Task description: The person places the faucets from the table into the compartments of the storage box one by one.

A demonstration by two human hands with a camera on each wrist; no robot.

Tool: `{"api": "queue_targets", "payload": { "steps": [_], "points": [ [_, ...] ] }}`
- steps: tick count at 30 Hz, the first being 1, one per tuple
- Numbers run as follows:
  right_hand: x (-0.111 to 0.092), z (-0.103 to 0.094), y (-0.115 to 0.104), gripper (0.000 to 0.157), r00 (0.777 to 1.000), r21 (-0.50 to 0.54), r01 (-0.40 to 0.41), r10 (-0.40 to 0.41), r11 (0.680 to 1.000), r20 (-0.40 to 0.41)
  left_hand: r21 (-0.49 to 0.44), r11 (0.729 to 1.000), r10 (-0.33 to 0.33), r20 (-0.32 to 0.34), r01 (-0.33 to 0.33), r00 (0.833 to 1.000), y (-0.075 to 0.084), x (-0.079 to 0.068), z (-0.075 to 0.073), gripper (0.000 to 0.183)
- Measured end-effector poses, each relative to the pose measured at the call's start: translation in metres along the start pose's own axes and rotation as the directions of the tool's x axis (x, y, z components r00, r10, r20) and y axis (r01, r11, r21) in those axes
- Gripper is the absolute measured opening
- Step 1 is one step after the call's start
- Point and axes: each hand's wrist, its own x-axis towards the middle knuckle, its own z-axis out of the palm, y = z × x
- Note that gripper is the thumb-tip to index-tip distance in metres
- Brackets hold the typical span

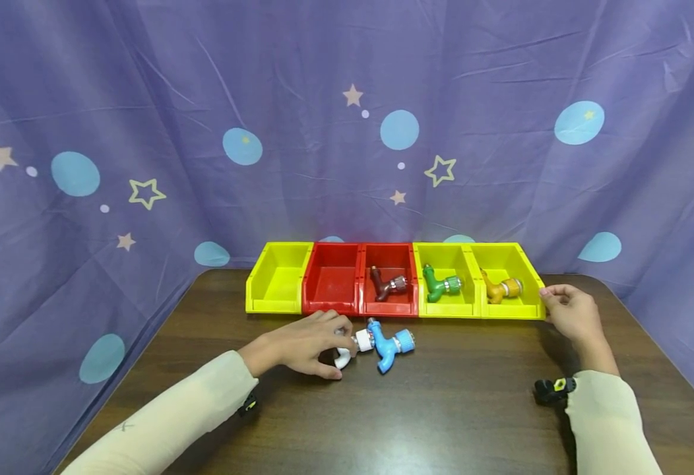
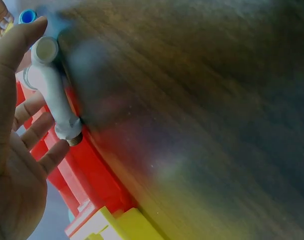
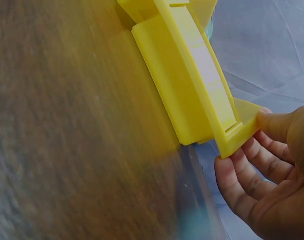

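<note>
My left hand (image 1: 314, 343) reaches over a white tap (image 2: 52, 85) lying on the table, its fingers spread and loosely bent around it. In the left wrist view the thumb stands near the spout's mouth and the other fingers lie along the far side. The hand partly hides the tap in the head view. A blue tap (image 1: 386, 346) lies immediately right of the white one. At the right end of the bin row, my right hand (image 1: 574, 313) pinches the front corner of the end yellow bin (image 3: 179, 80) between thumb and fingers.
The joined row also has a yellow bin (image 1: 274, 306) at the left, two red bins (image 1: 330, 305) and another yellow bin (image 1: 449, 310). A dark brown tap (image 1: 387, 286), a green tap (image 1: 440, 285) and an orange tap (image 1: 501, 289) lie in separate bins. A patterned curtain (image 1: 323, 165) hangs behind.
</note>
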Motion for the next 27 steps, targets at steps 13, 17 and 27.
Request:
{"api": "queue_targets", "payload": {
  "steps": [13,17,27],
  "points": [
    [0.002,0.001,0.002,0.048,1.0,0.01,0.008,-0.008,1.0,-0.01,0.016,1.0,-0.003,0.057,0.002,0.998,-0.003,0.008,0.002,0.036],
    [0.002,0.002,0.002,0.047,1.0,0.012,-0.002,0.002,1.0,-0.015,0.007,1.0,-0.003,0.067,0.002,0.998,-0.003,0.01,0.001,0.034],
    [0.001,0.003,0.001,0.046,1.0,0.015,-0.006,0.006,1.0,-0.013,-0.003,1.0,0.019,0.08,-0.019,0.997,0.002,0.012,-0.003,0.027]
  ]
}}
